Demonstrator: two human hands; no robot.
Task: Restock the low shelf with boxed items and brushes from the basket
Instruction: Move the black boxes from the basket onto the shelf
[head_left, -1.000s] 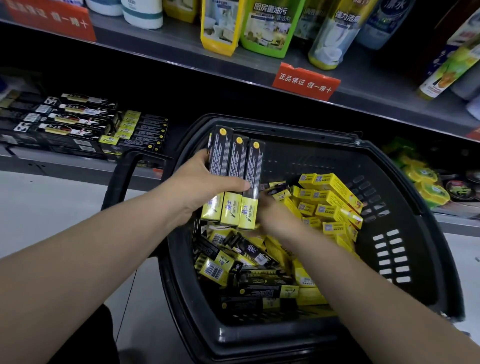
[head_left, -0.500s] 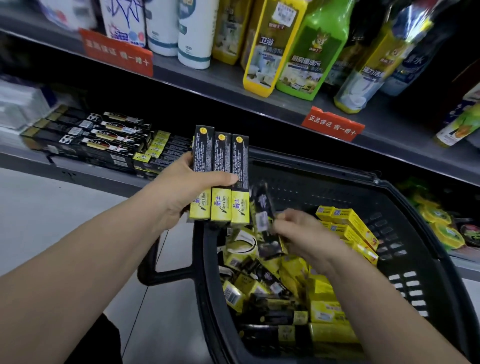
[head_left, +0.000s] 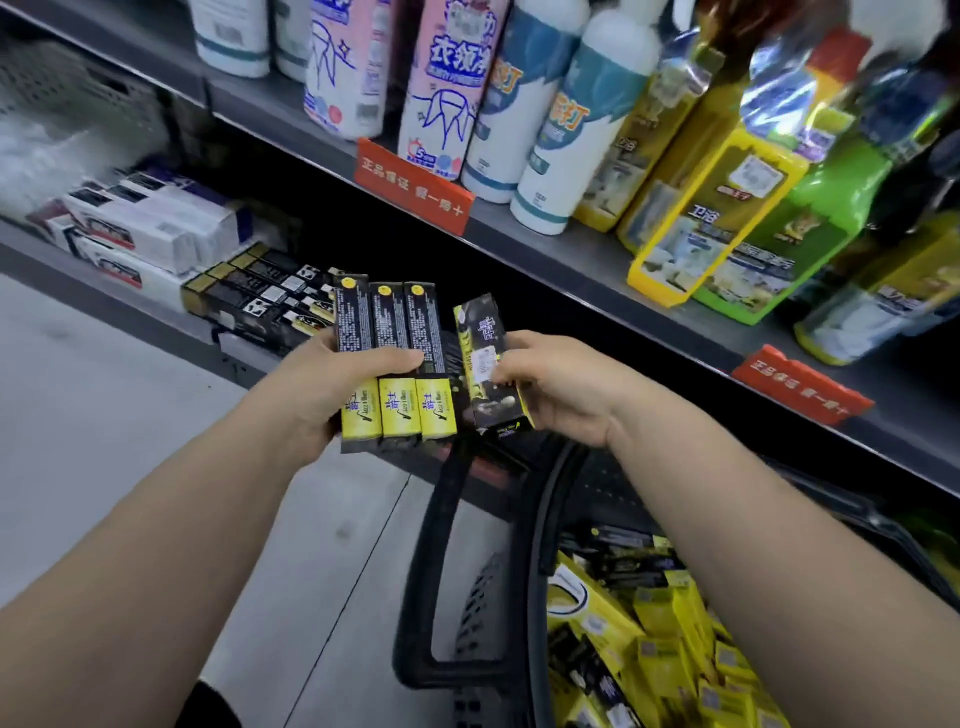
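Observation:
My left hand (head_left: 322, 384) grips three black-and-yellow boxes (head_left: 389, 332) side by side, thumb across their fronts. My right hand (head_left: 556, 384) holds a fourth black-and-yellow box (head_left: 480, 332) upright, just right of the three and close to them. Both hands are raised in front of the low shelf (head_left: 156, 332), where black boxes (head_left: 260, 296) and white boxes (head_left: 150, 228) lie stacked. The black basket (head_left: 524, 545) sits at the lower right, holding several yellow and black boxes (head_left: 660, 634).
An upper shelf (head_left: 571, 254) carries spray bottles and cleaner bottles (head_left: 447, 88), with red price tags (head_left: 415, 189) on its edge. Grey floor (head_left: 104, 415) lies to the left. The basket handle (head_left: 431, 597) stands up on its left side.
My right hand lifted one box out of the basket and brought it up beside the three in my left hand. Both hands rose and moved left, away from the basket, toward the low shelf.

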